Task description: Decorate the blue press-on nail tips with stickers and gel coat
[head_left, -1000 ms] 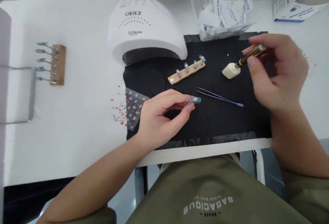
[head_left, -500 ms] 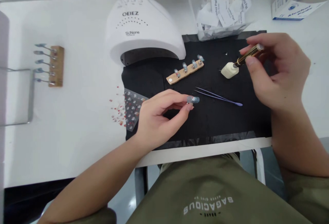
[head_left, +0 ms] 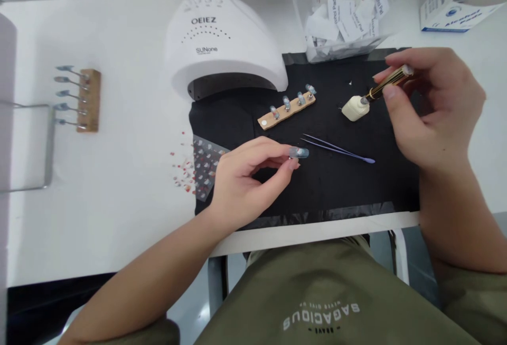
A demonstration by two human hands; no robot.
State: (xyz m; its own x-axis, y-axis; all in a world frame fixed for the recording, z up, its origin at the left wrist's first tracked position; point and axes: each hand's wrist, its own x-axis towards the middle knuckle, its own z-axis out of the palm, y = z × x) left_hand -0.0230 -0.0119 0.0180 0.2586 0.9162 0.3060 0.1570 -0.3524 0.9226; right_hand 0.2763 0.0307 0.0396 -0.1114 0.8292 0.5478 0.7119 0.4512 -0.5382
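Between thumb and fingers, my left hand (head_left: 253, 176) pinches a blue-grey decorated false nail (head_left: 299, 152) over the black mat. My right hand (head_left: 431, 107) grips the gold cap (head_left: 390, 83) of a nail polish bottle. Below the cap stands the cream bottle (head_left: 355, 108), tilted in view; the cap is lifted a little off its neck, and the brush tip is hidden. Purple tweezers (head_left: 338, 148) lie between my hands. A wooden strip (head_left: 287, 111) with several similar nails on stands lies beyond my left hand.
A white nail lamp (head_left: 227, 44) stands at the back, beside a clear bin (head_left: 336, 52) of alcohol pads. An alcohol pad box (head_left: 451, 7) is at back right. A sticker sheet (head_left: 204, 165) lies by my left wrist. Far left are a wooden block (head_left: 93, 102) with several nails and a metal frame (head_left: 48, 149).
My right hand has drawn the gold cap slightly up and right, away from the bottle. My left hand keeps holding the false nail almost still.
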